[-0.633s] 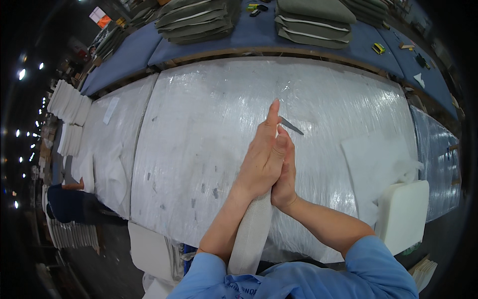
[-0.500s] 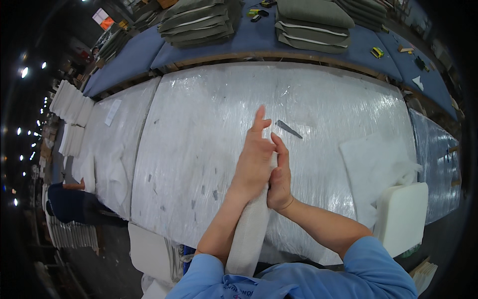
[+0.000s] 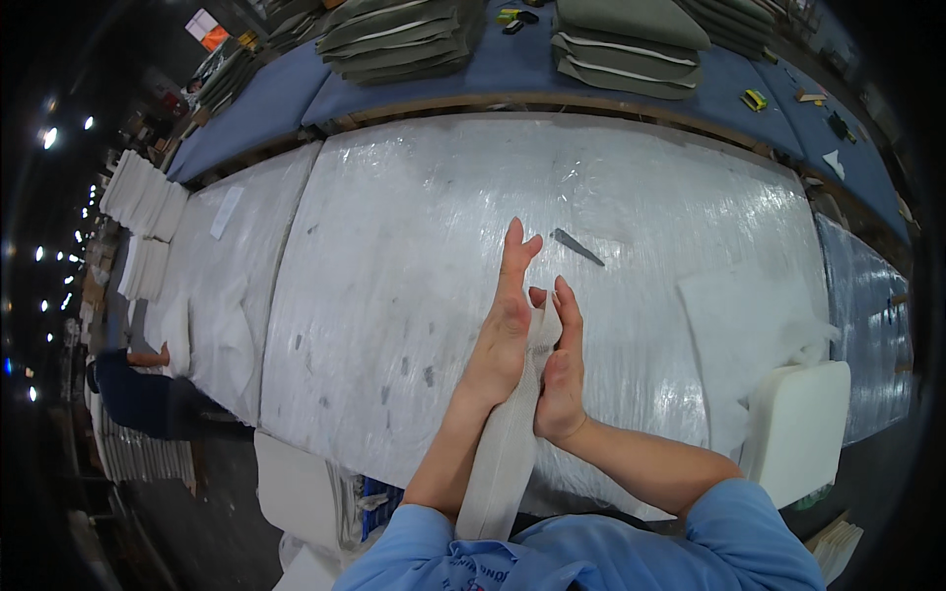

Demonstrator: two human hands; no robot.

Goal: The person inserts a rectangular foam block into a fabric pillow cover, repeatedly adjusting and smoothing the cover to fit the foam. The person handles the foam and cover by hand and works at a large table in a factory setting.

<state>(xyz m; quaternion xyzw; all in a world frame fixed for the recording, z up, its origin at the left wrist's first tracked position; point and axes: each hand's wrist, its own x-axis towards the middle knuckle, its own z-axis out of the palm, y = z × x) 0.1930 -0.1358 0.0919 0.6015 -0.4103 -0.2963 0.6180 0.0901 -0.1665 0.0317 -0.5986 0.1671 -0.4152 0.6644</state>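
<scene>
Between my two palms, over the middle of the table, stands a long off-white fabric-covered cushion (image 3: 505,463), seen edge-on with a seam down its narrow side. Its near end rests close to my body. My left hand (image 3: 505,340) lies along its left face with the fingers stretched forward. Against the right face presses my right hand (image 3: 562,379), its fingers pointing up and forward. Beyond the hands a dark grey tapered strip (image 3: 577,246) lies on the plastic-wrapped table (image 3: 414,256). The cushion's broad faces are mostly hidden.
White sheet material (image 3: 734,335) lies at the right, beside a white foam pad (image 3: 803,428). Stacked white pads (image 3: 305,492) stand at lower left. Behind, a blue table (image 3: 512,69) bears grey-green cushion stacks (image 3: 631,49). A person (image 3: 148,394) bends at the far left.
My hands have drawn slightly apart at the fingers, showing more of the cushion's far end and seam. My left hand has shifted a little nearer to me.
</scene>
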